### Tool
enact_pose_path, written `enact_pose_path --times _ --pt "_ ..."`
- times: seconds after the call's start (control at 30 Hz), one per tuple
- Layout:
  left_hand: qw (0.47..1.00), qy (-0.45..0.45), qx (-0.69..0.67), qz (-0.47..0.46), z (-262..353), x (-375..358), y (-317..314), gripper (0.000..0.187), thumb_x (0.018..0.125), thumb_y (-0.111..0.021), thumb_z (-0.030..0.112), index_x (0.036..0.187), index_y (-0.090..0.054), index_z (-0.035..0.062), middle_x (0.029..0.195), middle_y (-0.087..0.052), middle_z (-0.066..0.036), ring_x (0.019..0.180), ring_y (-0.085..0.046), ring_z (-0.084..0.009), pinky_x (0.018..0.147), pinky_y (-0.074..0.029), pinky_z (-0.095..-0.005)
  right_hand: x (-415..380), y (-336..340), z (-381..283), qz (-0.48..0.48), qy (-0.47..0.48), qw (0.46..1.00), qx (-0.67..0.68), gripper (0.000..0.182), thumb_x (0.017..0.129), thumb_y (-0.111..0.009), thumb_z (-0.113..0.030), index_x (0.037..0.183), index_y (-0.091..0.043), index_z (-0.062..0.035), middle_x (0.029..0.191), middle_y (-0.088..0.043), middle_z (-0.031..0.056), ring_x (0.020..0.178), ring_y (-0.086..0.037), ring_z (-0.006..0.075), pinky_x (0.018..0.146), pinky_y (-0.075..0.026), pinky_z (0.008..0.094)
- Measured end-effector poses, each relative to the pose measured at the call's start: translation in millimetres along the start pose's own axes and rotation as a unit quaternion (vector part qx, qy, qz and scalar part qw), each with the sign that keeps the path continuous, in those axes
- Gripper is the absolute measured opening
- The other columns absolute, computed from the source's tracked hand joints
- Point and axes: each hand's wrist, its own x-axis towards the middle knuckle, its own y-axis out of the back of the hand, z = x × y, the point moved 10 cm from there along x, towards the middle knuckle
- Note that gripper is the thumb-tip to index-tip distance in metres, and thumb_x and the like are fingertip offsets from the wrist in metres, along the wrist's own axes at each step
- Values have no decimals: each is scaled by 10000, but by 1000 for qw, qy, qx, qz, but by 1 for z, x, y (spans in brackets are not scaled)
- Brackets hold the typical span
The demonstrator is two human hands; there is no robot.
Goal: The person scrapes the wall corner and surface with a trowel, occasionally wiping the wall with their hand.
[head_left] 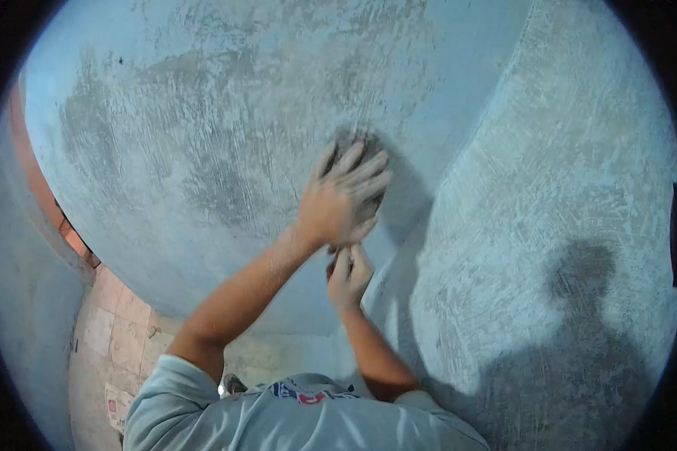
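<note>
Against the wall, my left hand [346, 192] lies with its fingers stretched out and spread, coated in pale dust. A dark, flat thing shows between those fingers and past the edge of the palm [381, 201]; most of it is covered by the hand, and its kind cannot be made out. Just below the left palm, my right hand [349, 276] is closed, fingers curled tight, right at the heel of the left hand. What it grips is hidden. The blue wall [203, 150] around both hands bears grey, scraped-looking streaks.
An adjoining wall surface [549, 150] curves along the right, with a person's shadow [579, 331] on it. Floor tiles [120, 323] show at lower left, below an orange-brown strip [41, 177]. A printed sheet or bag [117, 406] lies there.
</note>
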Motion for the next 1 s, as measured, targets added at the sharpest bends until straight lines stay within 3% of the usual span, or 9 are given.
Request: enact_pose_path --times 0.1,0.2,0.37,0.47,0.63,0.73,0.77,0.9,1.0 --pt "995 -30 39 91 -4 88 52 721 720 -781 261 1437 -709 255 1598 -589 -8 1540 -460 -348 1321 -246 -589 94 3 -72 -13 -21 999 48 254 1115 -489 -94 991 -667 38 765 -661 48 539 -526 81 502 -407 273" --pt "994 -25 36 104 0 102 60 729 715 -784 247 1439 -709 253 1606 -581 -10 1534 -468 -356 1317 -246 -591 101 8 -72 -21 -30 998 45 229 1101 -497 -74 1010 -672 43 746 -656 57 595 -553 102 554 -425 286" --pt "1000 26 -6 -8 3 -25 -24 741 678 -801 214 1413 -726 265 1622 -566 7 1548 -459 -316 1330 -225 -588 -22 10 34 7 -20 1000 -9 282 1106 -465 -78 894 -628 11 738 -664 33 516 -564 80 470 -411 283" --pt "998 30 -24 -50 19 -32 -29 738 664 -802 203 1396 -735 261 1629 -558 14 1552 -453 -310 1337 -201 -600 -32 20 18 23 -26 999 4 256 1088 -477 -56 896 -634 8 720 -649 32 506 -555 76 471 -403 274" --pt "992 -54 71 89 24 113 35 665 758 -797 287 1418 -719 249 1589 -600 15 1531 -480 -312 1291 -280 -603 107 31 -65 21 -38 996 81 319 1140 -457 -153 900 -608 -7 684 -577 5 469 -445 56 417 -325 257" --pt "988 -57 106 95 25 133 37 622 801 -775 308 1419 -717 260 1578 -610 15 1525 -488 -302 1280 -295 -604 123 30 -86 25 -58 993 102 262 1095 -502 -96 920 -627 53 773 -669 50 503 -487 76 470 -372 270" --pt "989 -59 102 85 27 119 37 630 807 -776 311 1431 -707 254 1594 -593 22 1529 -482 -296 1288 -285 -604 110 32 -66 16 -92 993 74 246 1086 -502 -84 942 -642 58 770 -670 71 536 -529 109 507 -423 304" --pt "999 -24 -24 23 17 2 -25 673 769 -741 267 1441 -703 277 1648 -535 28 1560 -443 -293 1335 -197 -597 1 32 2 50 46 992 -103 271 1089 -477 -88 977 -688 38 767 -692 68 533 -553 92 508 -449 295" --pt "998 1 -68 -6 21 -16 -34 681 754 -721 246 1433 -709 290 1651 -531 27 1569 -431 -286 1340 -187 -596 -14 38 11 57 57 991 -111 265 1083 -494 -92 1012 -705 51 769 -700 74 574 -579 109 569 -477 304"
